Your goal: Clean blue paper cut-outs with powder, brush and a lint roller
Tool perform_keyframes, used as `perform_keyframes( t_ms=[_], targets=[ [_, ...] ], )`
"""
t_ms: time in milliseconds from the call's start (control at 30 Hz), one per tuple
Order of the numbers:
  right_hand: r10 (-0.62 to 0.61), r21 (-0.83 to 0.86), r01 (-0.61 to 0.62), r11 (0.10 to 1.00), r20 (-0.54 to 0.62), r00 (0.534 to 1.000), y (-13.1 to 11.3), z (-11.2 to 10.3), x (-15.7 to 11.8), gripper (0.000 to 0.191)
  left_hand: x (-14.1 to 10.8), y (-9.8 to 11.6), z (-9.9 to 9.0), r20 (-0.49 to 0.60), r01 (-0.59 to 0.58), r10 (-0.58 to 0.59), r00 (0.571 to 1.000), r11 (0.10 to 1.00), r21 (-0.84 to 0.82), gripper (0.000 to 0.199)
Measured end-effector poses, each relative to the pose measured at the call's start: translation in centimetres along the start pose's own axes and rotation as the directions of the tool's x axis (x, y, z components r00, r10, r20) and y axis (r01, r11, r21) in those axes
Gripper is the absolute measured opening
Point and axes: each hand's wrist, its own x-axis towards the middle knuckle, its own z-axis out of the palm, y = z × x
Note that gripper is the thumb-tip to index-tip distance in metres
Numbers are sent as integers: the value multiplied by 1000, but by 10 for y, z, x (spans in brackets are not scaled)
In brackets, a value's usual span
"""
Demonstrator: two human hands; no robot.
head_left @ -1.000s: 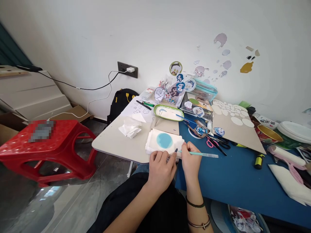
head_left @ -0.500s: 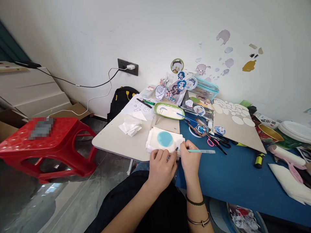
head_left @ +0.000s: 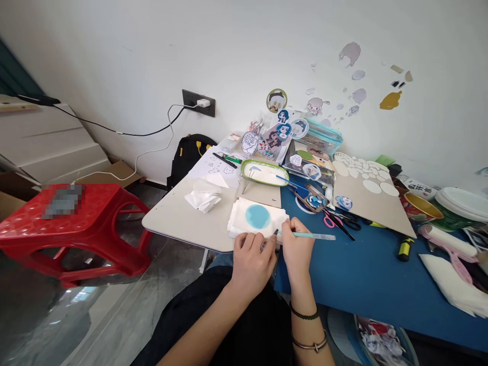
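A stack of white paper (head_left: 236, 218) lies at the table's near edge, with a light-blue painted circle (head_left: 257, 217) on its top sheet. My left hand (head_left: 253, 262) rests on the stack's lower edge, fingers bent and pressed onto the paper. Pinched in my right hand (head_left: 298, 249) is a paintbrush (head_left: 314, 236) with a pale teal and clear handle. The brush lies nearly level, its dark tip at the paper's right side close to my left index finger. Behind the stack stands a green-rimmed white dish (head_left: 263, 179), a blue-handled brush (head_left: 287, 181) resting across its rim.
Crumpled tissue (head_left: 204, 195) lies left of the paper. To the right are pink-handled scissors (head_left: 330, 219), a cardboard sheet (head_left: 369, 203) and a yellow-and-black bottle (head_left: 405, 249). A red stool (head_left: 102, 223) stands at the left. Cut-out stickers lean by the wall.
The view has shifted slightly. Both hands keep about the same place on the paper, and the brush tip stays near my left index finger.
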Motion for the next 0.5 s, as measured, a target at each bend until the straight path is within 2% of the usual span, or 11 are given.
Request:
perform_keyframes(
  t_ms=[500],
  targets=[
    [26, -2, -26, 1000, 4, 1000, -1, 0, -1, 32, 0, 0, 1, -7, 2, -2, 1000, 1000, -7, 24]
  ],
)
